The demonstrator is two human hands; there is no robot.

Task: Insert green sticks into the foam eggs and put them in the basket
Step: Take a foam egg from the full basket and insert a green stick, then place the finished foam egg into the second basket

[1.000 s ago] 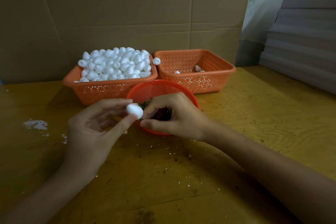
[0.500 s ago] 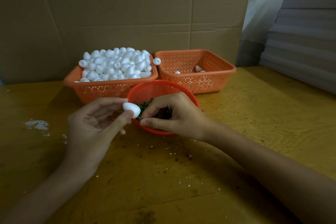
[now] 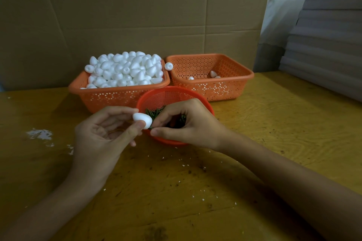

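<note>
My left hand [image 3: 101, 139] pinches a white foam egg [image 3: 142, 120] between thumb and fingers, just left of the round red bowl [image 3: 168, 94] of green sticks [image 3: 154, 113]. My right hand [image 3: 188, 123] sits over the bowl and pinches a green stick whose end meets the egg's right tip. Behind, a rectangular orange basket [image 3: 117, 96] is heaped with plain foam eggs [image 3: 125, 69]. To its right a second orange basket [image 3: 225, 88] holds a few eggs [image 3: 213, 74].
One loose egg [image 3: 168, 66] sits on the rims between the two baskets. White foam crumbs [image 3: 39, 134] lie on the yellow wooden table at the left. A cardboard wall stands behind; stacked grey sheets [image 3: 329, 45] fill the right side.
My left hand has moved the egg slightly left and up, tilting it. My right hand has stayed over the bowl with its pinch at the egg's tip.
</note>
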